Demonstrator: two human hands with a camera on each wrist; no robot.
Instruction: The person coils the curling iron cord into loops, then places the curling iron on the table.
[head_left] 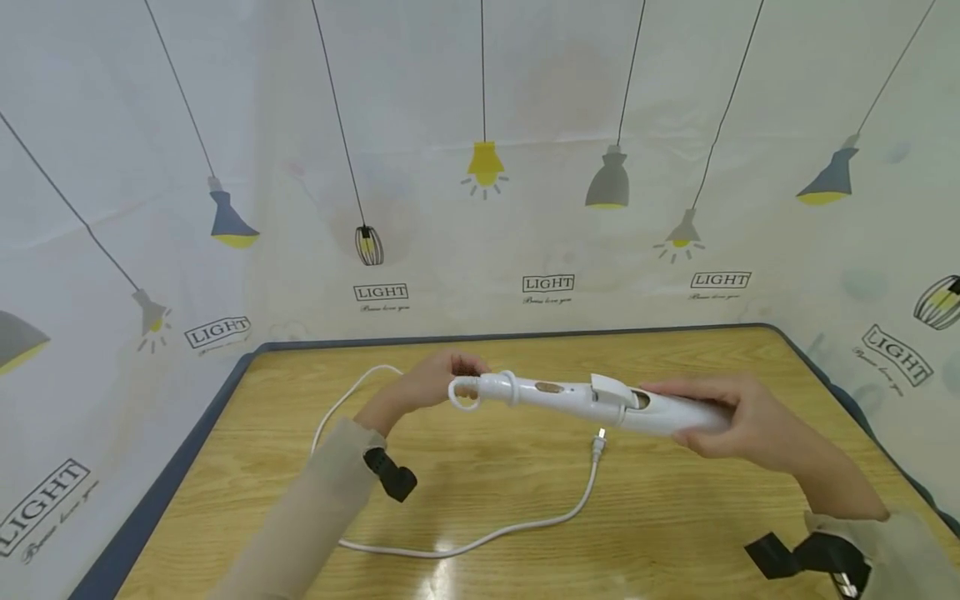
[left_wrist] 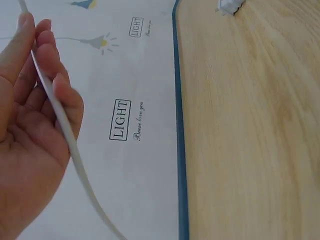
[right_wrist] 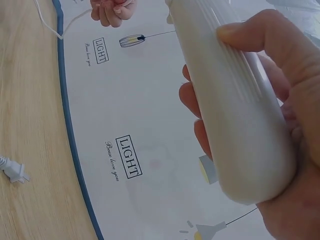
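Note:
A white hair styling iron (head_left: 570,400) is held up over the table, lying nearly level, with brownish-gold buttons and a raised white clip on its upper side. My right hand (head_left: 757,429) grips its thick end. In the right wrist view the thumb presses the ridged white casing (right_wrist: 225,100) and the fingers wrap behind it. Beside the iron's thin end, where the cord makes a small loop, is my left hand (head_left: 431,379). The left wrist view shows that hand pinching the white cord (left_wrist: 75,155) between thumb and fingers, the cord running along the palm.
The cord trails left and curves back over the wooden table (head_left: 675,517). Its two-prong plug (head_left: 598,444) lies beneath the iron. Behind the table's dark blue edge hangs a pale wall covering (head_left: 435,108) printed with lamps. Each wrist wears a black strap.

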